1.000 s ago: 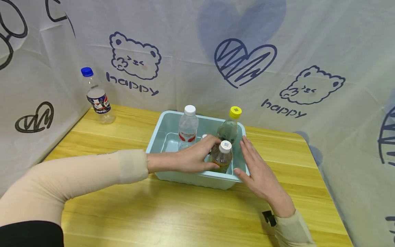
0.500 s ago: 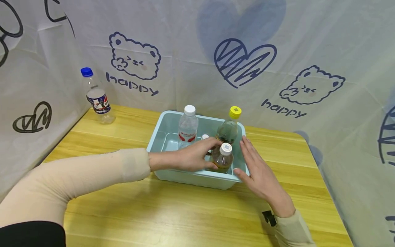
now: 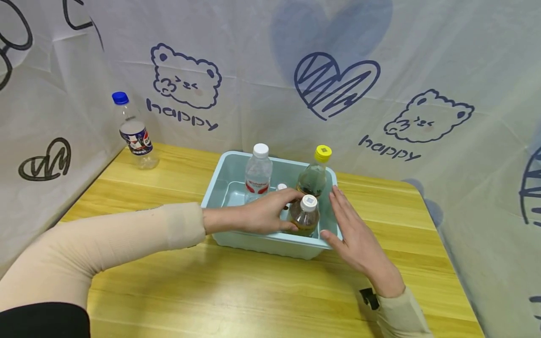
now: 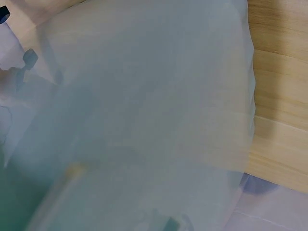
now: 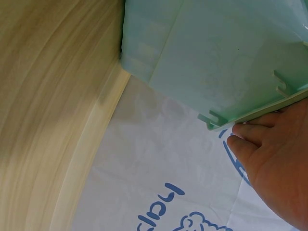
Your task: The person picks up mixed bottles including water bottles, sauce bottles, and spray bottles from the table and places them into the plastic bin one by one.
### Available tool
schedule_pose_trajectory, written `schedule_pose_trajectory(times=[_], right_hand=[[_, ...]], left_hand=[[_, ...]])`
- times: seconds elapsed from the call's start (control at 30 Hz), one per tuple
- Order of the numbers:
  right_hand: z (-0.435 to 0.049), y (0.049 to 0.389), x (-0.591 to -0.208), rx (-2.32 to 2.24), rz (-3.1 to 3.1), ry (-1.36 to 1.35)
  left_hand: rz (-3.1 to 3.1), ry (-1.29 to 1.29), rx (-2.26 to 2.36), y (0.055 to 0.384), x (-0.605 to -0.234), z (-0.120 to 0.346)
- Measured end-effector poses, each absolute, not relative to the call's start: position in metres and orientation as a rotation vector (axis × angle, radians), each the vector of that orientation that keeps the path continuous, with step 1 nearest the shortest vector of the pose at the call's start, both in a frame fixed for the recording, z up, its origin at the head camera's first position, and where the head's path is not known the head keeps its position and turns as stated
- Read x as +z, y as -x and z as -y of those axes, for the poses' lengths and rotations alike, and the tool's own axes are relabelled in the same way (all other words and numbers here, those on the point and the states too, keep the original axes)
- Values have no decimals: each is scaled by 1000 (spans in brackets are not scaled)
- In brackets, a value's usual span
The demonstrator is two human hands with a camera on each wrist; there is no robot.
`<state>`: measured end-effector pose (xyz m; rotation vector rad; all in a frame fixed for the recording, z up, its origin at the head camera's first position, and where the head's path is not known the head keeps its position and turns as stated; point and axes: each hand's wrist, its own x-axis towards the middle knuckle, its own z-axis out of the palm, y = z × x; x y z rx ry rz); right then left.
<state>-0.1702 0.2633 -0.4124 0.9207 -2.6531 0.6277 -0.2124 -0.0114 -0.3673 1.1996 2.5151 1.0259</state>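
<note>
A light blue plastic bin (image 3: 262, 246) stands on the wooden table. My left hand (image 3: 264, 216) reaches over its front rim and grips a bottle with a white cap (image 3: 305, 218), thumb in front and fingers behind. This bottle stands upright inside the bin, its lower part hidden by the front wall. My right hand (image 3: 359, 239) rests along the bin's right rim with straight fingers, the thumb near the front corner. In the right wrist view its fingers (image 5: 245, 144) lie against the rim. The bin's pale wall fills most of the left wrist view.
Also in the bin are a clear bottle with a red label (image 3: 258, 176), a yellow-capped bottle (image 3: 313, 176), and a small white cap (image 3: 282, 187) partly behind my left hand. A blue-capped Pepsi bottle (image 3: 136, 136) stands at the table's back left corner. Printed cloth (image 3: 253, 94) hangs behind.
The bottle in my left hand has gone down slightly, and the hand has shifted a little with it, showing more of the small white cap. My right hand stays on the rim.
</note>
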Motion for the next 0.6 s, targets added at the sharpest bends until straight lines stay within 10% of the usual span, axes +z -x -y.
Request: schedule_pose_trajectory(times=[0.6], right_hand=[[-264,170,-410,622,2674,-916]], left_hand=[[-2653,-1395,1059,201,-356,27]])
